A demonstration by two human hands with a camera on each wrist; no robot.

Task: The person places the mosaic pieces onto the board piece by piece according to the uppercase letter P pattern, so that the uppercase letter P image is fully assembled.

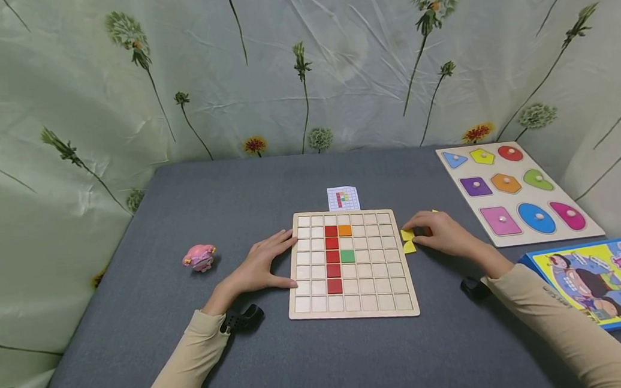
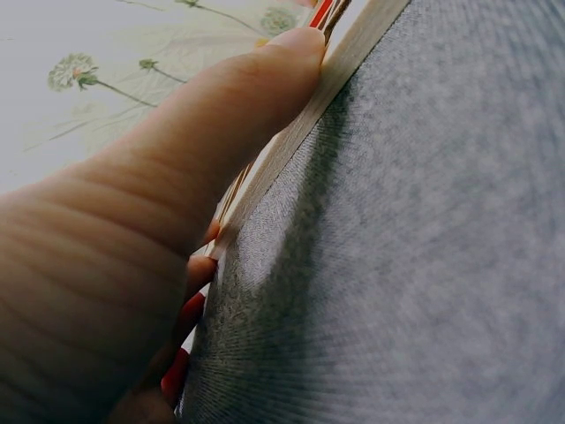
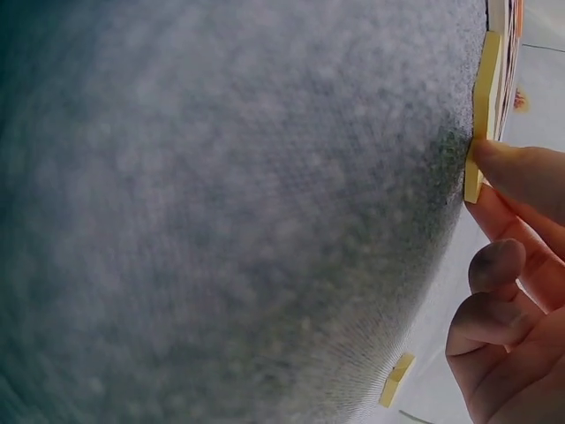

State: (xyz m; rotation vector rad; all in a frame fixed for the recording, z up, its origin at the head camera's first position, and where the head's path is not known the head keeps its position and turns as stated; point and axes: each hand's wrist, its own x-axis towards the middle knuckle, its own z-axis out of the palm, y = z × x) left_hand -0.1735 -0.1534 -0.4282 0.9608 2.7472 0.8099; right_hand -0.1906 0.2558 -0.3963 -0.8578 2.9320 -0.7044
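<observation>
A wooden grid board (image 1: 378, 316) lies on the grey table, holding a column of several red tiles (image 1: 333, 257), an orange tile (image 1: 345, 230) and a green tile (image 1: 347, 256). My left hand (image 1: 263, 263) is spread along the board's left edge, thumb and fingertips touching it. Just off the right edge, my right hand (image 1: 445, 234) pinches a yellow tile (image 3: 472, 177) between thumb and index finger. Another yellow tile (image 3: 486, 79) sits against the board beside it. Mostly hidden behind the right hand in the head view is a third yellow tile (image 3: 396, 380).
A printed pattern card (image 1: 343, 198) lies behind the board. To the left stands a pink toy figure (image 1: 199, 257). On the right are a shape puzzle board (image 1: 527, 206) with knobbed pieces and a blue-and-yellow box (image 1: 598, 282) beneath my right forearm. A floral curtain (image 1: 280, 70) hangs behind.
</observation>
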